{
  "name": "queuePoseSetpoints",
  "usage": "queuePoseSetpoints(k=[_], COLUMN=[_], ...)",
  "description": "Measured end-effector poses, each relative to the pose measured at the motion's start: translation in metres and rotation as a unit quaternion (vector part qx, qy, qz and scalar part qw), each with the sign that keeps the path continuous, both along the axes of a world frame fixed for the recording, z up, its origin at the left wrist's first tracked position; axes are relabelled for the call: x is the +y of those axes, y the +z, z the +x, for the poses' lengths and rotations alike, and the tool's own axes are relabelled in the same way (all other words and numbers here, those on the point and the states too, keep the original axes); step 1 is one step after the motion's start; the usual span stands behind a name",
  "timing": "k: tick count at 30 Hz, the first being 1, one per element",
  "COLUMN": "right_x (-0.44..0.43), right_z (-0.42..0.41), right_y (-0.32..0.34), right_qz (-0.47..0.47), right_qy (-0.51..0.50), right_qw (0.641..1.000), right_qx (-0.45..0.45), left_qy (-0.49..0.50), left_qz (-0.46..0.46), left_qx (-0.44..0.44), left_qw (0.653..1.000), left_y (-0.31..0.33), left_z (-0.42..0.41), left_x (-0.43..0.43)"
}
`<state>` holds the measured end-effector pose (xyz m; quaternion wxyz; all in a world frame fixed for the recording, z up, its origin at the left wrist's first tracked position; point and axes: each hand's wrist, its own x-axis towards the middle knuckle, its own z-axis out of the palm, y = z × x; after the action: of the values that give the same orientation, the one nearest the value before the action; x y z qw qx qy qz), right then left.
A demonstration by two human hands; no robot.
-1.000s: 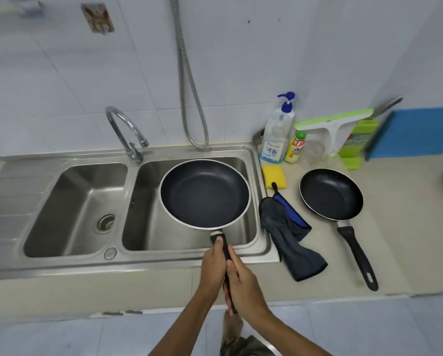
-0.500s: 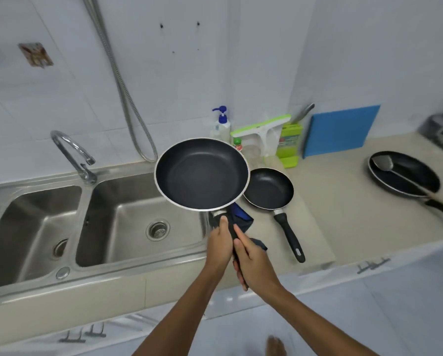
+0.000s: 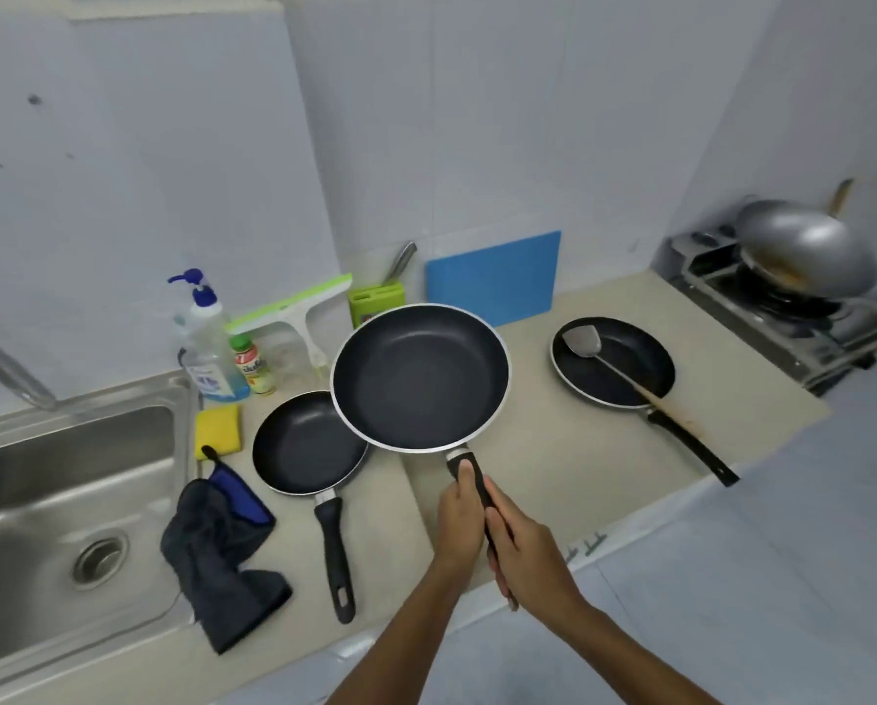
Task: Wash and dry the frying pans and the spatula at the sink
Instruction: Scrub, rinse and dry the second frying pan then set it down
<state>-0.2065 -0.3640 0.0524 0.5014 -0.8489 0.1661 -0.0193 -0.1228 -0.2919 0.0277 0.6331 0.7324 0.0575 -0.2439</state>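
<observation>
Black pan (image 3: pixel 420 379), gripped by left hand (image 3: pixel 459 526) and right hand (image 3: pixel 528 557), has swung from sink (image 3: pixel 70 501) over counter (image 3: pixel 553 465).

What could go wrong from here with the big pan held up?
The left hand and right hand grip the big pan by its handle only; it may tip. Its rim overlaps the small pan in view; lowering there could knock it. The spatula lies loose in the right pan, easily bumped.

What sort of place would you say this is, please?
Most likely a small home kitchen: a stainless steel sink set in the counter, a gas stove carrying a wok, and dish soap beside the sink.
</observation>
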Motion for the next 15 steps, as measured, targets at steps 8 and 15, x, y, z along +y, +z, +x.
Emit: queuePoseSetpoints(k=[8,15], right_x=[-0.091,-0.116], right_z=[-0.005,0.024], right_y=[-0.066,-0.121], right_qz=[0.04,0.049], right_qy=[-0.032,-0.034], right_qw=[0.998,0.996], right_qx=[0.035,0.059], left_qy=[-0.066,-0.049], left_qz=[0.038,0.054], left_qx=[0.041,0.079], left_qw=[0.996,0.994], left_y=[-0.065,-0.13], left_z=[0.006,0.032], left_x=[-0.095,-0.119])
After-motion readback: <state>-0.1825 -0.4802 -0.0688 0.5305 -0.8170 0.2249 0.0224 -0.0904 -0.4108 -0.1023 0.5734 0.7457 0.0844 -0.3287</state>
